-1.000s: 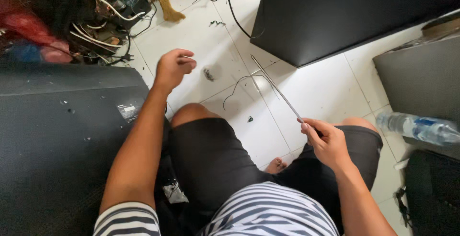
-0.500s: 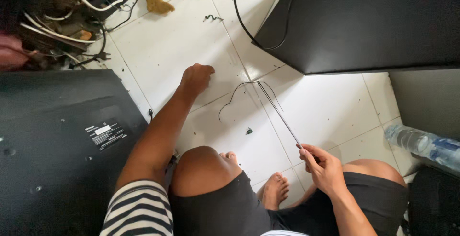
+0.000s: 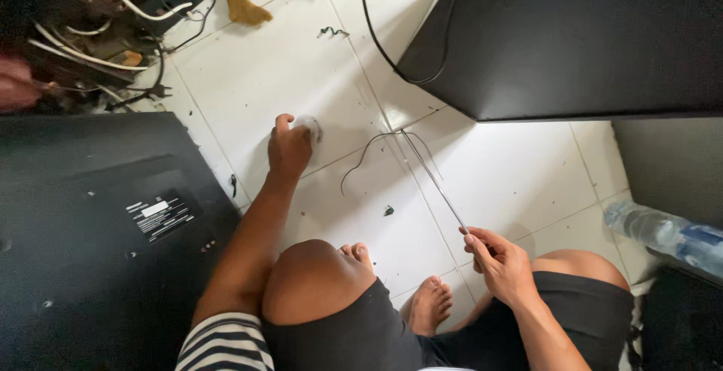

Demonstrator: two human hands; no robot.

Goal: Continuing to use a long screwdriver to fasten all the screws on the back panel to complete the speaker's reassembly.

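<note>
White floor tiles (image 3: 520, 183) fill the middle of the view, speckled with small dark scraps, and a person in dark shorts sits on them with bare feet tucked under the knees. Nearest, the right hand (image 3: 501, 265) has its fingers pinched together on the near end of a long thin metal rod (image 3: 433, 179), which slants away across the tiles toward a loose dark wire (image 3: 361, 156) curling on the floor. A clear plastic bottle (image 3: 663, 232) lies on its side just right of that hand. Farther out, the left hand (image 3: 290, 149) reaches forward with fingers curled over a small pale round object (image 3: 310, 126) resting on the tile; whether it is gripped or only touched cannot be told. At the left lies a flat black panel (image 3: 90, 243) with a white label, and at the upper right a large black box (image 3: 572, 39) with a black cable (image 3: 376, 32) running under it. At the far left is a tangle of cables (image 3: 90, 32).
</note>
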